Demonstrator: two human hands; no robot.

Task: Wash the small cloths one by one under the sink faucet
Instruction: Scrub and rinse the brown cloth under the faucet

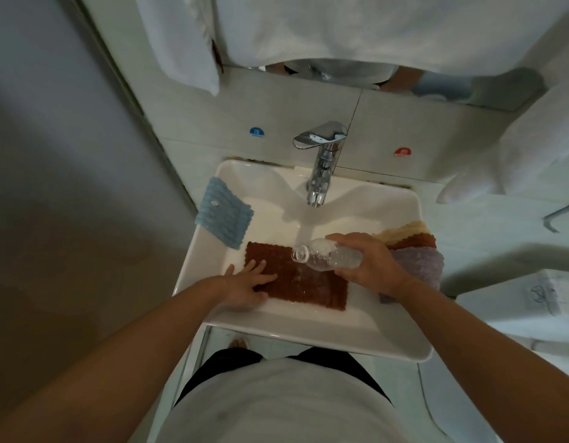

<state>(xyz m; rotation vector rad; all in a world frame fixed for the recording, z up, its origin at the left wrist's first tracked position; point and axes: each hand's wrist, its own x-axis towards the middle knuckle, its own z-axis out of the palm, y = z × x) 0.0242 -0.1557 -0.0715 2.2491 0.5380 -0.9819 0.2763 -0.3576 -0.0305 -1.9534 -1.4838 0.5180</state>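
A brown cloth [305, 282] lies spread flat in the white sink basin [276, 324]. My left hand [248, 287] presses its left edge with straight fingers. My right hand [369, 262] grips a clear plastic bottle [324, 258], tipped on its side with its open mouth pointing left over the cloth. Water runs from the chrome faucet [321, 167] into the basin behind the bottle. A blue cloth [224, 215] hangs over the sink's left rim. A pile of cloths, cream, rust and purple [417, 254], sits on the right rim, partly hidden by my right hand.
White towels [516, 155] hang on the right and above the mirror. Blue cold [257, 132] and red hot [403, 151] stickers sit on the tiled wall either side of the faucet. A grey wall stands close on the left.
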